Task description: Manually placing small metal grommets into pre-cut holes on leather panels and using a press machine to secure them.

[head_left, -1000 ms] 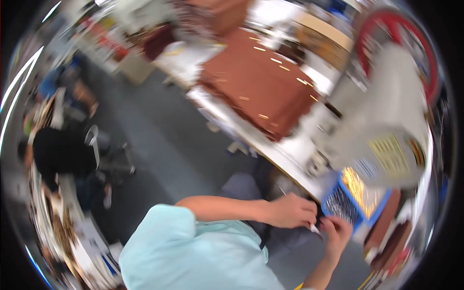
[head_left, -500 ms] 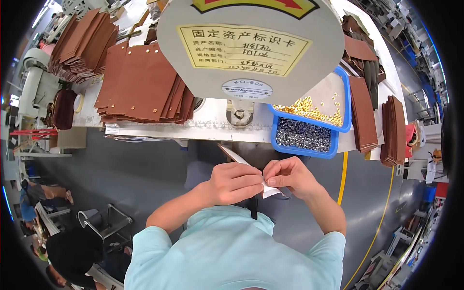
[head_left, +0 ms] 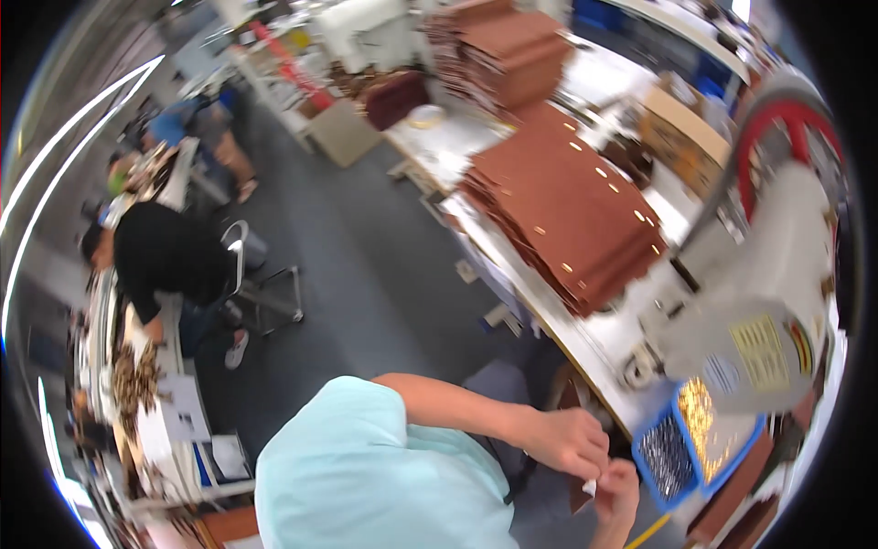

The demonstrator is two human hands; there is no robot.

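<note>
Close together, beside the front edge of the white workbench (head_left: pixel 430 169), my two hands work on one brown leather piece (head_left: pixel 579 498). My left hand (head_left: pixel 569 443) has its fingers curled and closed on it. The fingertips of my right hand (head_left: pixel 619 494) pinch against the left ones. A small white bit (head_left: pixel 590 488) shows between the hands; whether it is paper or backing I cannot tell. Most of the piece is hidden by my fingers. Just right of my hands are two blue trays: one with dark metal studs (head_left: pixel 666 457), one with gold-coloured rivets (head_left: pixel 702 425).
A pale riveting machine (head_left: pixel 732 352) with a red-rimmed wheel (head_left: pixel 796 128) stands at the right. Brown leather panels (head_left: pixel 572 215) with gold rivets lie stacked on the bench, with another stack (head_left: pixel 503 55) behind. A co-worker in black (head_left: pixel 169 252) bends at a table on the left, near a wheeled stool (head_left: pixel 265 284).
The view has swung to the left, so bench, machine and trays now appear further right and tilted. Both hands still hold the leather piece close together.
</note>
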